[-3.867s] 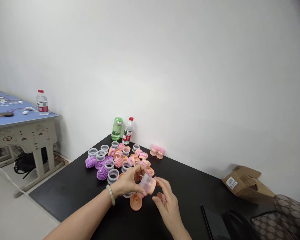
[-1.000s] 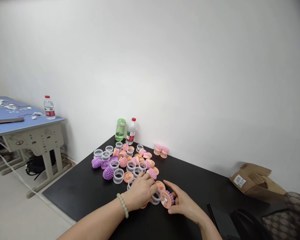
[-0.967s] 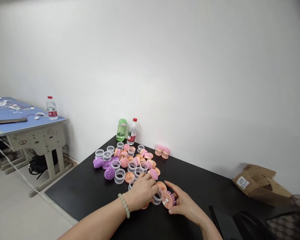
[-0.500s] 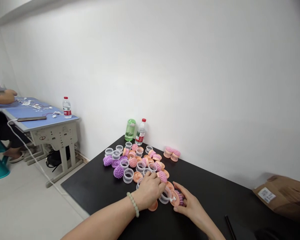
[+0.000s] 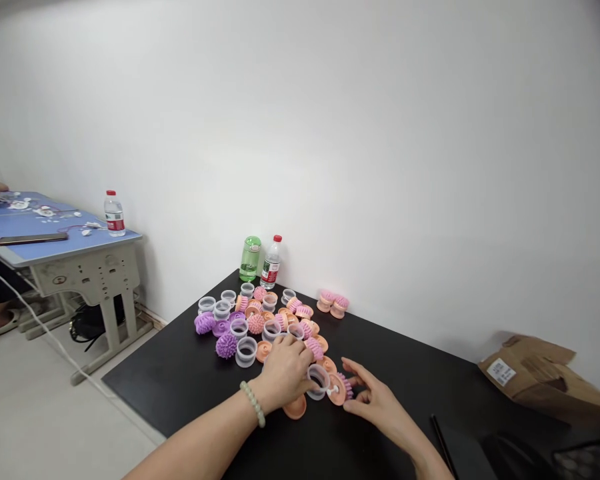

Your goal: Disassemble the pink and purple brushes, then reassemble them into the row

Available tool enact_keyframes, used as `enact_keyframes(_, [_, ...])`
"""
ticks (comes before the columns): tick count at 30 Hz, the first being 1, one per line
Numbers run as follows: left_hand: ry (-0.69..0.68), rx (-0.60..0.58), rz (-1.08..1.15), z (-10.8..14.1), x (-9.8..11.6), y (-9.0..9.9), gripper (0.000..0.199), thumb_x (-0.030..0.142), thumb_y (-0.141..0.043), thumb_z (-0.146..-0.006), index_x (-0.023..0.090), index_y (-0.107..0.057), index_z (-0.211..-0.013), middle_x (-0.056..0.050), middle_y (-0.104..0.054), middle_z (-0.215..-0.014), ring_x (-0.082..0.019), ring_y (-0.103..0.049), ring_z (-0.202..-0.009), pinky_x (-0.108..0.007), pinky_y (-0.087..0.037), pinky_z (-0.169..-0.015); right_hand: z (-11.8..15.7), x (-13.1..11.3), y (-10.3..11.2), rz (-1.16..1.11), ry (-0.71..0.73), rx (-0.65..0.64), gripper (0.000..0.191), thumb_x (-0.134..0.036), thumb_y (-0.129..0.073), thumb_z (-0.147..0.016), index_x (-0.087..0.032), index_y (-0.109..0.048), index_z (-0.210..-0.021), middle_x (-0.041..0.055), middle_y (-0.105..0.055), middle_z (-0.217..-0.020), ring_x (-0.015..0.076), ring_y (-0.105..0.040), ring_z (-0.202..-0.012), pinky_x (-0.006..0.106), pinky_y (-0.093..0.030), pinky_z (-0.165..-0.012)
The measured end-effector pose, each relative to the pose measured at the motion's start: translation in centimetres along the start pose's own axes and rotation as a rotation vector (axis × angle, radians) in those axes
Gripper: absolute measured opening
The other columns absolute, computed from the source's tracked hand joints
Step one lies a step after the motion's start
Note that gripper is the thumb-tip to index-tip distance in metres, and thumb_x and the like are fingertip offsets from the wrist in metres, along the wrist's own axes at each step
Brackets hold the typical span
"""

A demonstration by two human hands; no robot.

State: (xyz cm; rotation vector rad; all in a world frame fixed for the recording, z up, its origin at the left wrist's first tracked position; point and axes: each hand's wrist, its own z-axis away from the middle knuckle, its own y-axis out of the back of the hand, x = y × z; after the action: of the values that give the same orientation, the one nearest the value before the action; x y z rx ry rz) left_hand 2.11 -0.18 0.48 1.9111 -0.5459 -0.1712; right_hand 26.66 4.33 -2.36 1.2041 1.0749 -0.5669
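My left hand, with a beaded bracelet at the wrist, reaches over the near side of a pile of parts. Its fingers curl down, their tips partly hidden, and the thumb lies against a clear plastic ring. An orange disc with a white knob stands tilted on edge beside that ring, purple bristles behind it. Around this bristled piece my right hand is open, thumb and forefinger apart. Another orange disc lies below my left hand. A pink bristled head is near its fingertips.
The black table holds several clear rings and purple heads. Pink-and-orange brushes, a green bottle and a water bottle stand by the wall. A paper bag and black pen are right.
The view has turned right, so everything appears further left. My right hand's fingers have opened slightly away from the bristled piece. My left hand stays over the pile.
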Motion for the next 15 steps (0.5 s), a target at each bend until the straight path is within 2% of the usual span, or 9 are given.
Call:
enact_keyframes(3, [-0.015,-0.012,0.065,0.2,-0.6,0.2,0.068,0.071,-0.078,-0.06,0.018,-0.062,-0.099,-0.009,-0.065,-0.103,-0.031,-0.057,-0.101,-0.046,-0.044,-0.091,-0.3,0.2,-0.1,0.045,-0.011,0.016,0.076,-0.036,-0.079,-0.064,-0.015,-0.057,-0.134,0.0061,-0.066,-0.103,0.0129,-0.058,-0.061,0.031,-0.053,-0.067])
enact_keyframes(5, [-0.049,-0.045,0.086,0.3,-1.1,0.1,0.082,0.078,-0.078,-0.052,0.018,-0.062,-0.106,-0.011,-0.064,-0.111,-0.036,-0.055,-0.11,-0.051,-0.041,-0.101,-0.3,0.2,-0.1,0.071,-0.025,0.021,0.076,-0.039,-0.079,-0.064,-0.017,-0.058,-0.133,0.0058,-0.066,-0.103,0.0126,-0.057,-0.061,0.03,-0.053,-0.067])
enact_keyframes(8, [-0.073,-0.117,0.062,0.5,-1.9,-0.2,0.093,0.075,-0.082,-0.044,0.018,-0.06,-0.115,-0.015,-0.061,-0.126,-0.041,-0.049,-0.126,-0.057,-0.03,-0.112,-0.2,0.0,-0.1,0.091,-0.037,0.03,0.074,-0.039,-0.079,-0.063,-0.019,-0.06,-0.132,0.0059,-0.066,-0.105,0.0131,-0.057,-0.063,0.03,-0.054,-0.069])
enact_keyframes(11, [-0.039,-0.164,0.04,0.5,-2.3,-0.1,0.093,0.068,-0.086,-0.047,0.018,-0.059,-0.12,-0.016,-0.056,-0.137,-0.043,-0.038,-0.138,-0.058,-0.024,-0.117,-0.1,-0.2,-0.1,0.091,-0.046,0.025,0.074,-0.033,-0.077,-0.062,-0.02,-0.059,-0.132,0.0061,-0.065,-0.109,0.0127,-0.056,-0.063,0.031,-0.055,-0.07])
enact_keyframes(15, [0.009,-0.173,-0.001,0.5,-2.3,0.3,0.086,0.057,-0.09,-0.052,0.016,-0.06,-0.121,-0.017,-0.054,-0.14,-0.042,-0.038,-0.139,-0.057,-0.025,-0.118,-0.1,-0.2,-0.2,0.111,-0.038,0.041,0.075,-0.035,-0.079,-0.062,-0.02,-0.059,-0.133,0.0073,-0.066,-0.112,0.0139,-0.059,-0.065,0.033,-0.055,-0.072])
